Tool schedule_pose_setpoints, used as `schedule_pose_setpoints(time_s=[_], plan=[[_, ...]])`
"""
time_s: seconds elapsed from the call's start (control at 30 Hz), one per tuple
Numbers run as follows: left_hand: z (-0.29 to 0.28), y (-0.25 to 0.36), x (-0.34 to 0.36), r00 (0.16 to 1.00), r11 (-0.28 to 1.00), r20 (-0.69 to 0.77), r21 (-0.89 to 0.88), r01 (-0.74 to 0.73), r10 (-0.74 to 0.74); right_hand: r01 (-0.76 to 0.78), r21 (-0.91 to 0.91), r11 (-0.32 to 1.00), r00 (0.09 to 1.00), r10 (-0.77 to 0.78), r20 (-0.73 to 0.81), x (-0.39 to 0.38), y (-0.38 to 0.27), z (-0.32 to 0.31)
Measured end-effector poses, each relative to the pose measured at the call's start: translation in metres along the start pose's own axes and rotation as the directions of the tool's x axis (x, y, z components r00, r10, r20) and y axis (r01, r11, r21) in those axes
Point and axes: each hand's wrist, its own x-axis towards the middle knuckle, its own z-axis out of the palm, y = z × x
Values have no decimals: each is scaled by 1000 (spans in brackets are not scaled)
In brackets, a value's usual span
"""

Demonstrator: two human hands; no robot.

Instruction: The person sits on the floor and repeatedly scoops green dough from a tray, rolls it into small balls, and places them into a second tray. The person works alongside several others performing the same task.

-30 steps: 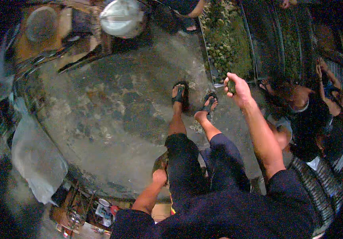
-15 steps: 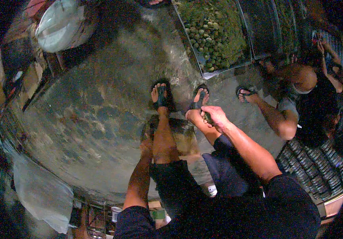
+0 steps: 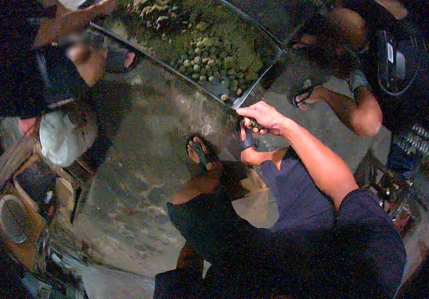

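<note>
My right hand (image 3: 262, 116) is closed on a small, dark greenish lumpy object (image 3: 254, 125), held over my right foot just short of a tray's near corner. The metal-edged tray (image 3: 154, 55) holds mossy green material (image 3: 247, 57) and a pile of small, pale round lumps (image 3: 202, 65). Part of my left forearm (image 3: 189, 256) shows low in the picture; that hand is hidden by my body and leg. My sandalled feet (image 3: 197, 149) stand on the stained concrete floor (image 3: 124, 209).
A co-worker in dark clothing (image 3: 20, 55) is at upper left, above a pale rounded object (image 3: 60, 139) and clutter with an oval basin (image 3: 12, 217). Another person's bare leg and sandalled foot (image 3: 339, 109) are at right, near a dark bag-like object (image 3: 394, 65).
My view has swung, bringing the tray to top centre and the co-worker at left into sight. My right hand, still closed, has moved toward the tray's corner; my left hand has gone out of sight.
</note>
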Motion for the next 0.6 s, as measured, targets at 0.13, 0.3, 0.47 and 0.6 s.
schedule_pose_setpoints(time_s=[0.13,0.3,0.47,0.6], plan=[[11,-32,-2,998,998,-8,23,-62,63,326,-20,945,939,-327,-108,-24,-16,-18],[25,-76,8,981,983,-69,40,-180,182,585,221,780,809,-543,-225,-73,11,-31],[26,-96,19,941,949,-124,25,-315,316,665,611,428,695,-653,-299,-110,64,-51],[4,-88,22,886,900,-196,-33,-435,421,590,678,439,726,-655,-208,-107,115,-85]])
